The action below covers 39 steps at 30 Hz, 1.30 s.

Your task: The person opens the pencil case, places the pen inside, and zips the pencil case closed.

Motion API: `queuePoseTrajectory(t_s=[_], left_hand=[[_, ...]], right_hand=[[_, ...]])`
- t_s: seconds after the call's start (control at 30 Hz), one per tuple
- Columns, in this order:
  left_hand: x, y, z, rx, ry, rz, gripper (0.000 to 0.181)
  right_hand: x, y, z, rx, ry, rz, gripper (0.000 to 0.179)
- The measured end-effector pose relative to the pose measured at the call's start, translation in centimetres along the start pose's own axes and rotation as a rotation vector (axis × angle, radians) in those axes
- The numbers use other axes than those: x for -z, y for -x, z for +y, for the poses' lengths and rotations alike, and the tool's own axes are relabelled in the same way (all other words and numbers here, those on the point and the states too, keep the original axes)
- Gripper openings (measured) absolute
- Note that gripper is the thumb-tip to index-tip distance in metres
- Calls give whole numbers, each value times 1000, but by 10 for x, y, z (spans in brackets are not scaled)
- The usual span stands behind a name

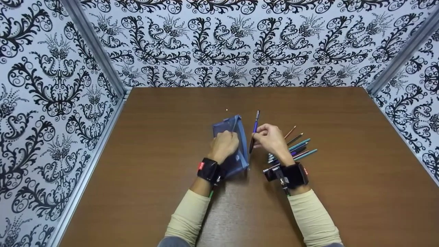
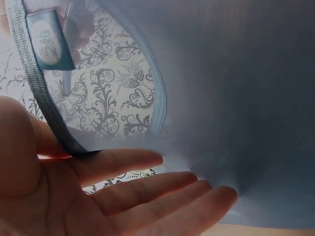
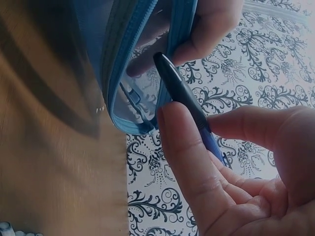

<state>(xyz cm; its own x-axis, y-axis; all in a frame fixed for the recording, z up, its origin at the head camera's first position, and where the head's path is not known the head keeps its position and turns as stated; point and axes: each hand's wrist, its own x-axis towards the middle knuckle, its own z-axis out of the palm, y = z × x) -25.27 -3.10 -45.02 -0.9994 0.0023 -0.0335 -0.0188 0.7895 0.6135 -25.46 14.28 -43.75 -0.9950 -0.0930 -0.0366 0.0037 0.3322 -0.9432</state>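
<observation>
A blue see-through zip pouch (image 1: 242, 144) stands above the table, its zipped mouth spread apart on the right side. My left hand (image 1: 224, 145) pinches the pouch by its edge; in the left wrist view the fingers lie along the blue mesh (image 2: 206, 98). Between thumb and fingers, my right hand (image 1: 272, 137) holds a pen (image 1: 256, 125) with a blue barrel and a black end. Seen from the right wrist, the pen's black end (image 3: 179, 88) points at the pouch's opening (image 3: 115, 98). A tag (image 2: 49, 39) hangs by the zip.
Several pencils and pens (image 1: 301, 145) lie in a loose bunch on the brown wooden table (image 1: 154, 154), just right of and under my right hand. Patterned walls (image 1: 223, 41) enclose the table at the back and both sides. A tiny white speck (image 1: 226, 109) lies behind the pouch.
</observation>
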Motion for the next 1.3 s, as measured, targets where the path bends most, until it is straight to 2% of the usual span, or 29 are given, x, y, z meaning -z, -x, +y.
queuePoseTrajectory(t_s=[0.2,0.7,0.97,1.1,1.3], left_hand=[[-1,-1,1,8,5,-1,47],[-6,-1,1,11,20,12,44],[-8,-2,1,-11,44,30,42],[-9,-3,2,-3,55,26,42],[-12,-3,4,-1,19,35,46]], right_hand=[[-2,0,0,1,-1,-6,19],[-8,-2,2,-62,3,-33,21],[-9,-1,3,-45,49,-45,20],[-10,-1,3,-51,76,-47,19],[-11,0,3,-55,102,-51,20]])
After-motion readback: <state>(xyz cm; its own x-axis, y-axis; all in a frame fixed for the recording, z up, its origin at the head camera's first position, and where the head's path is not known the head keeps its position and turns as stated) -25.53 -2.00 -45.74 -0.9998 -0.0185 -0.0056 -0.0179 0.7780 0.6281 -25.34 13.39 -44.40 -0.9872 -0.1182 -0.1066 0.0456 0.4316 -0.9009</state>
